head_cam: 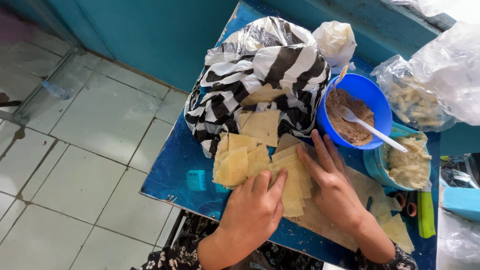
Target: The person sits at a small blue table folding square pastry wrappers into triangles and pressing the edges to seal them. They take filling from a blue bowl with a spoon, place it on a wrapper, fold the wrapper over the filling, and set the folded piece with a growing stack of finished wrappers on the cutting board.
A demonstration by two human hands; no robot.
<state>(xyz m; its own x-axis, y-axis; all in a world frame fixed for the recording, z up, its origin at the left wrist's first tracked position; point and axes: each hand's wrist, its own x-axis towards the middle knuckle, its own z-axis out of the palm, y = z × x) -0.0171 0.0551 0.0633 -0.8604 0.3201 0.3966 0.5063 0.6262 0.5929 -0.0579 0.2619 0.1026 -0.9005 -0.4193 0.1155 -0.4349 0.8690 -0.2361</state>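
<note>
Down at the left I see tiled floor [75,150], then the blue table [170,175] with its edge close to the work. My left hand [255,210] lies flat, fingers together, pressing on a stack of thin dough sheets [292,180]; it grips nothing. More sheets [235,162] fan out beside it, spilling from a striped bag [260,70] behind. My right hand [332,187] is spread flat too, fingertips on the stack's far edge, holding nothing. Both rest over a board [325,220]. Further right stand a blue bowl [377,100] of brown filling with a white spoon [370,127], and a tub [372,167] of pale paste. I judge the sheets may tear or stick if pulled apart fast, and the loose ones near the edge could slide to the floor.
</note>
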